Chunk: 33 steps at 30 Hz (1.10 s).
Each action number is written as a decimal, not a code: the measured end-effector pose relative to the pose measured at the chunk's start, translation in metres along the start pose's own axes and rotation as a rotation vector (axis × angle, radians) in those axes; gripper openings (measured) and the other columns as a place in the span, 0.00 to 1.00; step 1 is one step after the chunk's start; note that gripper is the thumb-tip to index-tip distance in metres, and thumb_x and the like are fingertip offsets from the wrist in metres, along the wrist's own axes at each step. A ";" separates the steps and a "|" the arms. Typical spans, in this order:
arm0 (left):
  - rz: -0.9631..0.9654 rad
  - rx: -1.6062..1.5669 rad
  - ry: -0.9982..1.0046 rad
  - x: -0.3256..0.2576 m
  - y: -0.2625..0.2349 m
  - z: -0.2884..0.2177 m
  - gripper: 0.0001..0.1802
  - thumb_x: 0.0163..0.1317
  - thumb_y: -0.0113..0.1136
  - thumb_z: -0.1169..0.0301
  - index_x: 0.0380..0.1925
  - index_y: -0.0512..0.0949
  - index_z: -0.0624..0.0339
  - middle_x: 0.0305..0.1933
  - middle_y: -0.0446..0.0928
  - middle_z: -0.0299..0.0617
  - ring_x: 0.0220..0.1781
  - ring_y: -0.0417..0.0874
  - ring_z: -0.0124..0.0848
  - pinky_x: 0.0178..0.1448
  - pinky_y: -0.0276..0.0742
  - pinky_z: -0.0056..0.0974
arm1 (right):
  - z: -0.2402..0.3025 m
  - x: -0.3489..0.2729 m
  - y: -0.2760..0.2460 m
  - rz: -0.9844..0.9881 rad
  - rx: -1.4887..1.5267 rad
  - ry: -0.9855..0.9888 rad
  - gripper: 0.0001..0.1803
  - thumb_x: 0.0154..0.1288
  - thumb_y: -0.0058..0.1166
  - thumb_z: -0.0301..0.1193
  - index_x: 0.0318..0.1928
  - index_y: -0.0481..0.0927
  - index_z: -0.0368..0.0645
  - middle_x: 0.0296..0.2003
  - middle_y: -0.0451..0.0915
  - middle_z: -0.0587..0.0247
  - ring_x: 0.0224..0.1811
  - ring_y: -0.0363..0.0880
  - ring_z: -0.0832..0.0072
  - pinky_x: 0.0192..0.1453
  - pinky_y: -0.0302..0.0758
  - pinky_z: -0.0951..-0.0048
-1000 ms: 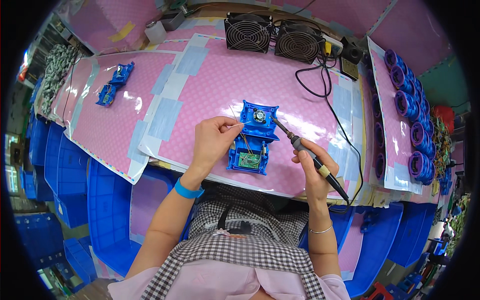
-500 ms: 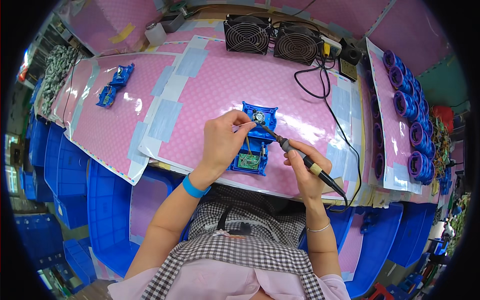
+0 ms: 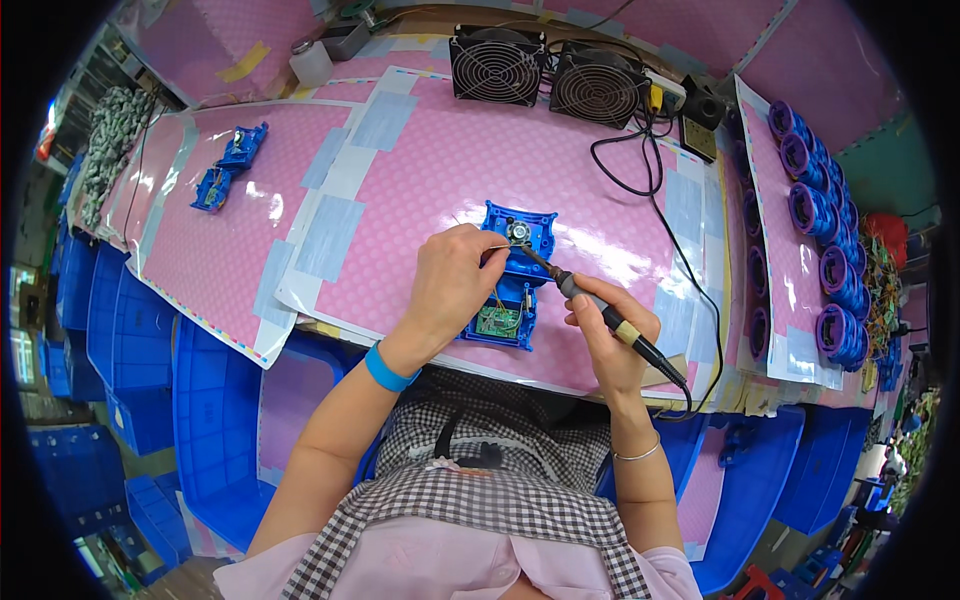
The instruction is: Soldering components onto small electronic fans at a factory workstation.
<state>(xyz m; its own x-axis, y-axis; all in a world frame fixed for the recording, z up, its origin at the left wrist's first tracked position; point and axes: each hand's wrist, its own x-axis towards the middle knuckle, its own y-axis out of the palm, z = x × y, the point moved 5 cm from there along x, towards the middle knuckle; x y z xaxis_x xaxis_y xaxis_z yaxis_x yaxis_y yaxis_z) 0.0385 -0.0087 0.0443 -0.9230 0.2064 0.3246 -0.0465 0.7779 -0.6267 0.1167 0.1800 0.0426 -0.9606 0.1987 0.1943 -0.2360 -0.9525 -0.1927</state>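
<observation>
Soldering iron (image 3: 628, 333) gripped in the right hand (image 3: 612, 345) and thin strand (image 3: 508, 246) pinched by the left hand (image 3: 452, 278) converge over blue housing (image 3: 543, 226) between both hands, where a slip could scorch its plastic.

No legible lettering, numbers or signs (not even small ones).

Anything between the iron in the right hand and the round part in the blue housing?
Nothing visible. The soldering iron in the right hand points at the round part's near edge. The left hand is close by, to the left; tip contact can't be told.
</observation>
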 end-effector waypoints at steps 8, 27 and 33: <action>0.021 0.019 0.007 0.001 0.000 -0.001 0.08 0.54 0.66 0.74 0.33 0.86 0.65 0.31 0.83 0.49 0.33 0.85 0.39 0.36 0.79 0.39 | 0.006 -0.002 -0.006 -0.017 0.012 -0.027 0.13 0.64 0.58 0.21 0.48 0.82 0.29 0.33 0.85 0.51 0.31 0.85 0.72 0.36 0.82 0.77; 0.010 -0.049 0.000 0.003 0.000 0.000 0.08 0.54 0.63 0.73 0.32 0.85 0.66 0.31 0.83 0.50 0.33 0.84 0.45 0.40 0.78 0.44 | 0.001 -0.003 -0.004 -0.001 0.015 0.000 0.13 0.64 0.58 0.21 0.48 0.82 0.29 0.34 0.85 0.51 0.31 0.86 0.72 0.36 0.82 0.77; 0.020 -0.023 -0.018 0.003 0.000 0.003 0.08 0.53 0.67 0.73 0.34 0.86 0.64 0.32 0.84 0.48 0.34 0.86 0.39 0.38 0.80 0.39 | 0.000 0.001 -0.001 0.019 -0.021 0.008 0.13 0.64 0.58 0.21 0.48 0.82 0.30 0.33 0.85 0.52 0.31 0.85 0.73 0.36 0.81 0.78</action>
<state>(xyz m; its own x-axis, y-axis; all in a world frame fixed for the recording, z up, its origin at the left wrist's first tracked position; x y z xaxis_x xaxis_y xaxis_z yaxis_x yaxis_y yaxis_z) 0.0349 -0.0100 0.0428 -0.9303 0.2116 0.2996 -0.0195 0.7872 -0.6164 0.1161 0.1815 0.0426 -0.9661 0.1821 0.1829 -0.2202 -0.9512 -0.2161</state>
